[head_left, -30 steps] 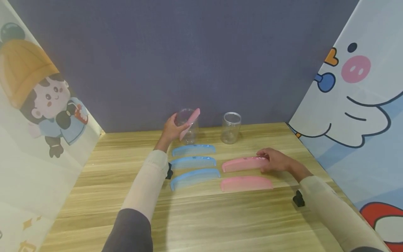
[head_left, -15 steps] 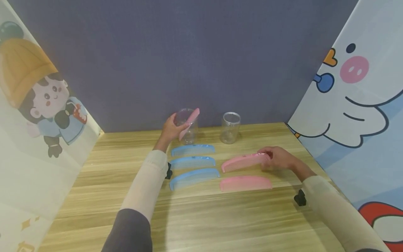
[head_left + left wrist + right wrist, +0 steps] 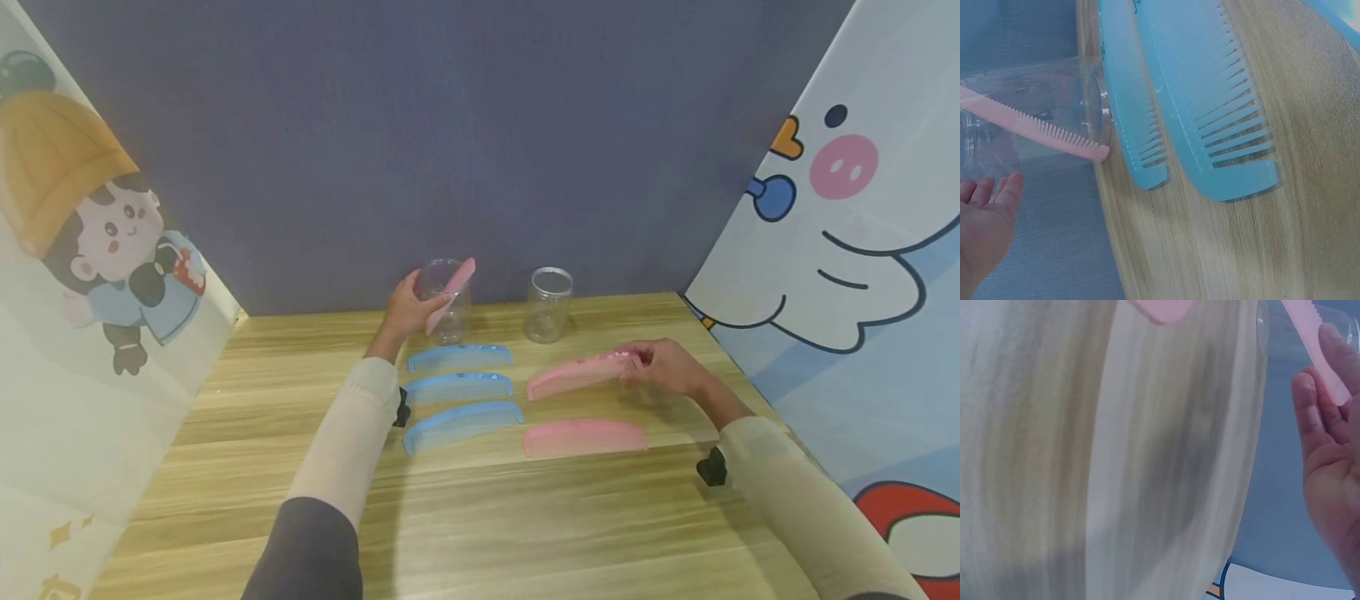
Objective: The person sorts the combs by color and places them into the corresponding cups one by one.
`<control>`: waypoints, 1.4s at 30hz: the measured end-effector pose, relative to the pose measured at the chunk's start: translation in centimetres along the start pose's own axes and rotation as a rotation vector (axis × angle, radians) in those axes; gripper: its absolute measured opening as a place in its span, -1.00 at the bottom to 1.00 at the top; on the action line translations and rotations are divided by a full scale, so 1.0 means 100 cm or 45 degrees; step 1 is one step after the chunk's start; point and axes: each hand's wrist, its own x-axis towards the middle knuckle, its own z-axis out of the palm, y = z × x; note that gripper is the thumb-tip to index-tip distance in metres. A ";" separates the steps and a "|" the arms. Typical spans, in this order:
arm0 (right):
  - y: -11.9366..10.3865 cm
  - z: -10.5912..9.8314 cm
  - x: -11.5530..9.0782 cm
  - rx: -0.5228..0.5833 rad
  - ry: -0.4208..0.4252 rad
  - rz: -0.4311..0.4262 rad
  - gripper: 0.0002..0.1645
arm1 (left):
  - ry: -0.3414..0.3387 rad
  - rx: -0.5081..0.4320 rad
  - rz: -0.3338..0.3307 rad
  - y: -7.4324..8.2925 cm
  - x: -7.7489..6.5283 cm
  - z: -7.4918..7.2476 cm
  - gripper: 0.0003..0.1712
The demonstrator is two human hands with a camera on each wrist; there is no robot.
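Raised pink comb (image 3: pixel 581 375) above the wood-grain table (image 3: pixel 562 525).
The right hand (image 3: pixel 666 367) pinches its right end, higher than a moment ago; pickup looks achieved, leaving one flat pink comb (image 3: pixel 585 439) lying nearer the person. The left hand (image 3: pixel 409 308) grips the left clear jar (image 3: pixel 458 318), where a leaning pink comb (image 3: pixel 461 277) stands.

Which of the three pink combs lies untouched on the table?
The front pink comb, nearest the person. The pink comb behind it is held by the right hand; the third pink comb slants inside the clear jar gripped by the left hand.
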 end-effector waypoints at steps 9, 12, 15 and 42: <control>-0.012 -0.008 0.007 0.057 0.031 0.056 -0.30 | 0.004 0.009 0.005 -0.002 0.002 0.001 0.13; -0.016 -0.011 0.009 0.047 0.046 0.068 -0.28 | 0.005 0.001 0.007 -0.003 0.003 0.002 0.13; -0.019 -0.013 0.012 0.039 0.055 0.076 -0.23 | 0.005 -0.006 0.013 -0.004 0.004 0.002 0.13; -0.077 -0.041 0.046 0.386 0.208 0.008 -0.32 | 0.005 0.007 0.027 -0.004 0.001 -0.001 0.12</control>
